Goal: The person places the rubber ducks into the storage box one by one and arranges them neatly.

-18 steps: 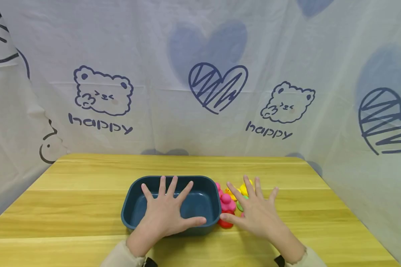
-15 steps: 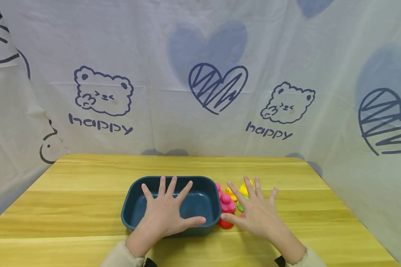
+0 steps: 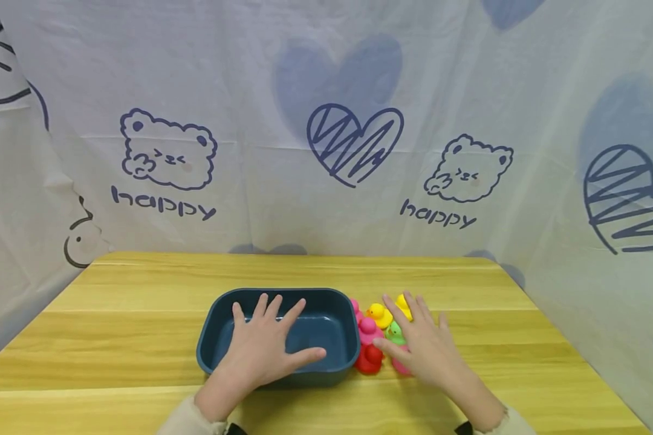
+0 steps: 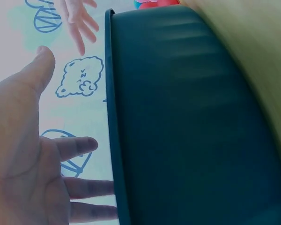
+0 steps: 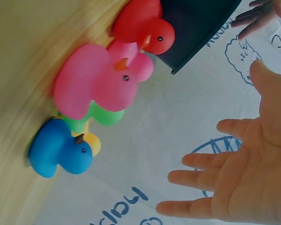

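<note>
Left sleeve [image 3: 187, 419], lower left of the head view: cream cloth, uneven edge. Right sleeve [image 3: 506, 423], lower right: matching cream cloth. A black piece [image 3: 236, 429] adjoins the left sleeve; a second black piece [image 3: 464, 429], the right one. Left hand [image 3: 258, 345] and right hand [image 3: 428, 347]: bare.

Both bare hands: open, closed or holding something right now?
Left hand: open, fingers spread, holding nothing, over the dark blue-green rectangular tub.
Right hand: open, fingers spread, holding nothing, near the colourful toy ducks.

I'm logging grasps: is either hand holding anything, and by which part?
Nothing is held. The left hand hovers over the tub, fingers spread; the right hand is near the ducks, its fingers spread too.
</note>
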`<state>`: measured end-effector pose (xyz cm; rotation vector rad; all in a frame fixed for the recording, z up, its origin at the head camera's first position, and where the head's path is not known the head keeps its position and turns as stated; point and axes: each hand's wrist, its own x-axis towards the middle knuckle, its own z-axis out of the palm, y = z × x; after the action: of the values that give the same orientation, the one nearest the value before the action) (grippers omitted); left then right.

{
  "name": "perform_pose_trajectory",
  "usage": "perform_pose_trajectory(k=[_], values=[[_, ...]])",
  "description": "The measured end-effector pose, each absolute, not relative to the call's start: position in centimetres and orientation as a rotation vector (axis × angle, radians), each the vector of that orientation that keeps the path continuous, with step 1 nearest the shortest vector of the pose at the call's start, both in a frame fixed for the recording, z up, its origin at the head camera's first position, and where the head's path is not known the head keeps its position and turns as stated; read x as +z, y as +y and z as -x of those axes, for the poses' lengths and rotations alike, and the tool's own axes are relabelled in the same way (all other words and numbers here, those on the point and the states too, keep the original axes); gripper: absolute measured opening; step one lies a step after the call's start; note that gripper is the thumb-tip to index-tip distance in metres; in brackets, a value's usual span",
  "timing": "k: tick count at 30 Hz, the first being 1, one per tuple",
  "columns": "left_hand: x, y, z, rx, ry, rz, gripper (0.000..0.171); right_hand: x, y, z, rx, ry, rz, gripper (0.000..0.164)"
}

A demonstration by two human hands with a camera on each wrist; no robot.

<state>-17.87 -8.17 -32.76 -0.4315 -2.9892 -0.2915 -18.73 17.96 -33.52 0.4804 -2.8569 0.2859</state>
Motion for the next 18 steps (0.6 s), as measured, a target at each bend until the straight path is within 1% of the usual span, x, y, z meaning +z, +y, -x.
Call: perform_pose_trajectory(k=[7, 12, 18], values=[[-32.8, -8.8, 18.0, -0.363, -2.934, 0.469, 0.075, -34.0, 18.8, 19.1, 0.396, -2.803, -0.501, 0.070], [-33.0, -9.3, 18.0, -0.326, -2.856, 0.490, 0.066, -34.2, 19.4, 19.4, 0.551, -2.825, -0.494, 0.063], [-33.0, -9.9, 17.9, -0.326, -2.733, 0.526, 0.052, -34.6, 20.5, 19.8, 0.957, -2.823, -0.529, 0.051]])
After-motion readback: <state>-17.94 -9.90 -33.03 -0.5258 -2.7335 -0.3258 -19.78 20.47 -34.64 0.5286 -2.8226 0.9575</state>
